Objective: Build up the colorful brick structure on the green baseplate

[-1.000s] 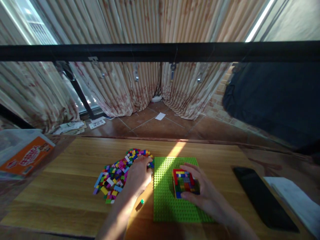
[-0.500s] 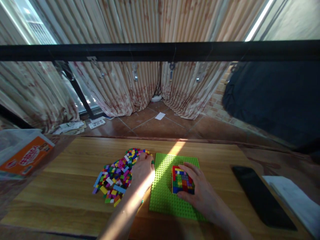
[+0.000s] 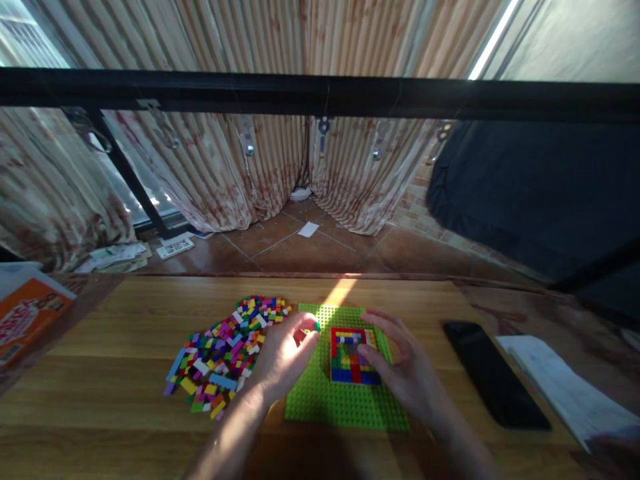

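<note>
A green studded baseplate (image 3: 320, 400) lies on the wooden table. On it stands a flat block of coloured bricks (image 3: 353, 357), red, blue, yellow and green. My right hand (image 3: 400, 370) rests at the block's right side, fingers spread and touching it. My left hand (image 3: 285, 357) hovers over the plate's left edge with fingertips pinched on small bricks, one red and one green (image 3: 306, 331). A heap of loose coloured bricks (image 3: 223, 350) lies just left of my left hand.
A black phone (image 3: 493, 373) lies right of the plate, with a white booklet (image 3: 565, 387) beyond it. An orange box (image 3: 23, 320) sits at the table's far left. A black bar crosses the view above, with curtains and tiled floor behind.
My left hand has left the loose heap and moved right over the plate with small bricks in its fingertips. My right hand opened its fingers along the block's side. The view shifted left.
</note>
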### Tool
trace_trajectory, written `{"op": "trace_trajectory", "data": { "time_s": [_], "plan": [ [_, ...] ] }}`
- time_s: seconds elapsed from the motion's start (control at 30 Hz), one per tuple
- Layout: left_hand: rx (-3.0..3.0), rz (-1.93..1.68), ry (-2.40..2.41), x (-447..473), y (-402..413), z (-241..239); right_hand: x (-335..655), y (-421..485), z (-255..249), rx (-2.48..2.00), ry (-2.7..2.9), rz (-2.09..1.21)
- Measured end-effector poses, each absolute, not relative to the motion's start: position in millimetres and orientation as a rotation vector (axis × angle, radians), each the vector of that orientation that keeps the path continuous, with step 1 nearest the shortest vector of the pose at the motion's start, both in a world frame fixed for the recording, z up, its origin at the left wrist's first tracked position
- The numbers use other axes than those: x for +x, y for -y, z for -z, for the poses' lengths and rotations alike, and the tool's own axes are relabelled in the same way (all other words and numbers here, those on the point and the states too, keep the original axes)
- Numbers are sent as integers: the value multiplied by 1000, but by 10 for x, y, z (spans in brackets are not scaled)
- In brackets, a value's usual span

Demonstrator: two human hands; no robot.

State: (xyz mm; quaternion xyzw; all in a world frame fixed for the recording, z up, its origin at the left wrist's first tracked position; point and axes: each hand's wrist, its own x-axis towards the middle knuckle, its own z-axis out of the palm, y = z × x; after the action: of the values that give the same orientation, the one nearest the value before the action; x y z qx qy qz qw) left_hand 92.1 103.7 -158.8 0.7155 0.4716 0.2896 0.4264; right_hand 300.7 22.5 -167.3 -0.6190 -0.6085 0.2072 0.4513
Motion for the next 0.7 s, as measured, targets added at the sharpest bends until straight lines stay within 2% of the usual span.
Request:
{"op": "trace_trajectory", "data": {
  "time_s": [0.17,0.7],
  "plan": [
    [1554,-759,-972,1062,-901,1656,2860,-238,1633,-1457,1435,-532],
    [1686,-879,-885,1169,-771,1646,2678,-254,1642,-1529,1354,-598]
  ]
}}
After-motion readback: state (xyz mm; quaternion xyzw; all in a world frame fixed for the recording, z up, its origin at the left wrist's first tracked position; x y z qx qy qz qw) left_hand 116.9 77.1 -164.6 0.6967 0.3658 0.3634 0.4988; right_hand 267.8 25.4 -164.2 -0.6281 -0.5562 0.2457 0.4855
